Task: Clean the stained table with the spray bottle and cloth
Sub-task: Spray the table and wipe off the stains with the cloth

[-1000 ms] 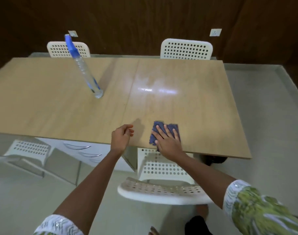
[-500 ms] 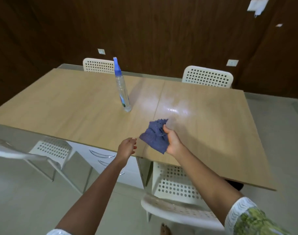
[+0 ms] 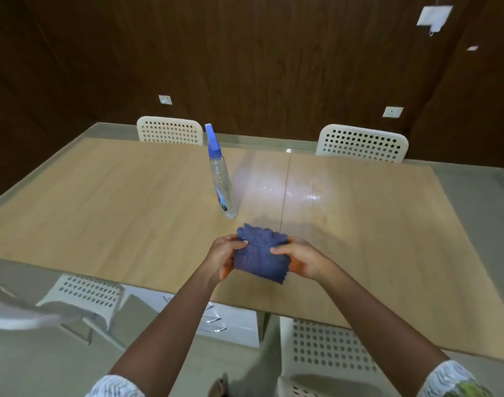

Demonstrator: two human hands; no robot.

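Cloth (image 3: 261,255) now between both hands, bottle (image 3: 220,179) upright.

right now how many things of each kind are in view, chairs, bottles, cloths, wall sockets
white perforated chairs: 4, two at the far side, two at the near side
spray bottle: 1, standing on the table
blue cloth: 1, held by left hand and right hand
wall sockets: 2
total: 8
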